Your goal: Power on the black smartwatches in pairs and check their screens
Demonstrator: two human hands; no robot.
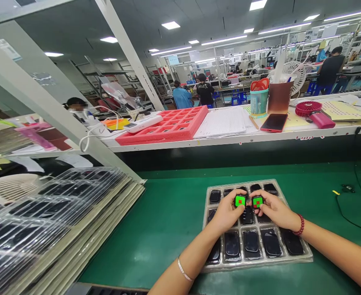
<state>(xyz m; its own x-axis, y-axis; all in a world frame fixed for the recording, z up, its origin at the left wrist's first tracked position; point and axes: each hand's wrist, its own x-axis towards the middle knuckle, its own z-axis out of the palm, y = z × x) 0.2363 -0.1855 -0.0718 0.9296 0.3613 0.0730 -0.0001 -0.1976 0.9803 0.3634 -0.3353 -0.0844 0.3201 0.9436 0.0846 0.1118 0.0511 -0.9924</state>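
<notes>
My left hand [228, 211] grips a smartwatch body [240, 200] between thumb and fingers; its lit screen is green with a red block. Close beside it, my right hand [275, 209] pinches a second smartwatch body [257, 202], also lit green with red squares. Both are held above a clear plastic tray [305, 257] whose compartments hold several dark-screened watch bodies [232, 243]. A black piece with small white marks [247, 215] shows below the two held watches. Parts of the tray's upper rows are hidden by my hands.
Stacked trays of dark watch bodies [66, 209] fill the left side of the green mat [155, 221]. A shelf behind carries a red foam tray [186, 123], papers [221, 123], a phone [274, 123] and a cup [258, 103]. A black cable [349, 219] lies at right.
</notes>
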